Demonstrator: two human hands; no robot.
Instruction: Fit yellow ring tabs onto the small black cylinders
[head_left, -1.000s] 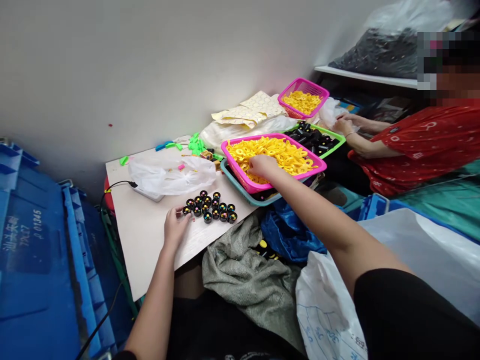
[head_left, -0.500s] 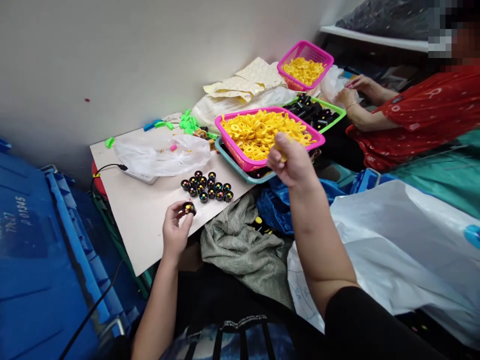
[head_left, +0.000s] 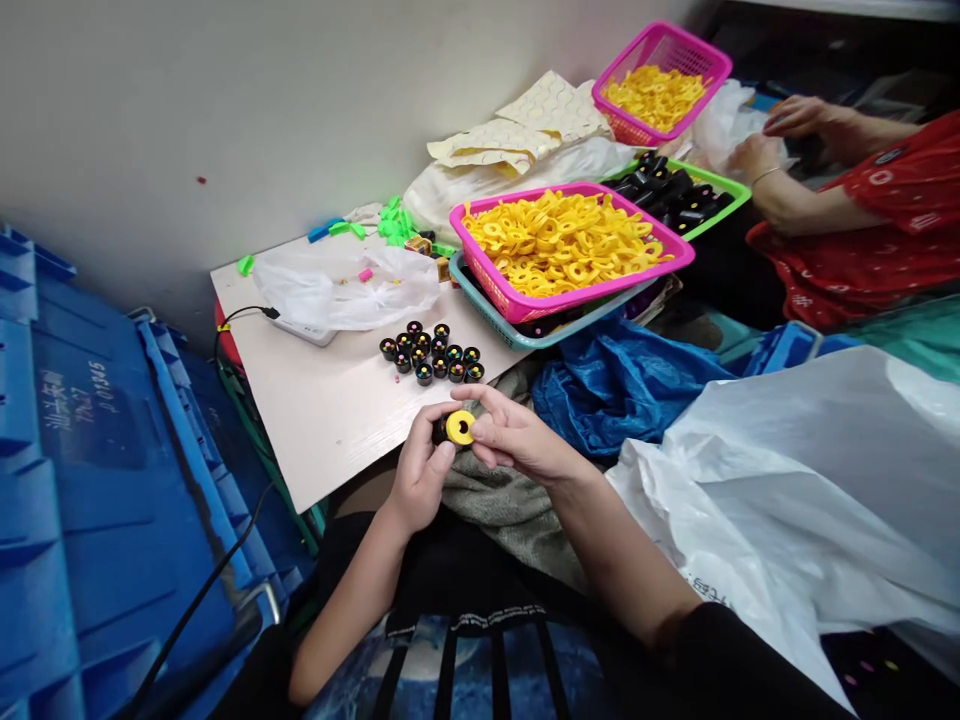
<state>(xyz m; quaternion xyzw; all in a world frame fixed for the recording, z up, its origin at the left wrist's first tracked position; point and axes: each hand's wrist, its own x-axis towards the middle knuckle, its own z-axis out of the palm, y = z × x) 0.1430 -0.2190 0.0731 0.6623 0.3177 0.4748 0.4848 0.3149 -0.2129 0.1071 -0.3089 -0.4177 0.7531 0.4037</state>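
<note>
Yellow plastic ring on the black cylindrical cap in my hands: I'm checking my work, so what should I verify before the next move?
1. Left hand and right hand both on the black cylindrical cap: ok.
2. Yellow plastic ring seated flush on the cap: cannot tell from this angle.
3. Ring's centre hole showing open: ok.
4. Loose yellow rings available in the pink plastic basket: ok, plenty.
5. Other black caps standing grouped on the white board: ok.

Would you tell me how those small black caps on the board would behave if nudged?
The small black caps look like light, rigid plastic, so they would probably slide, not bend. Standing on flat ends on the smooth board, they seem steady, but their round sides suggest a toppled one could roll.
</note>
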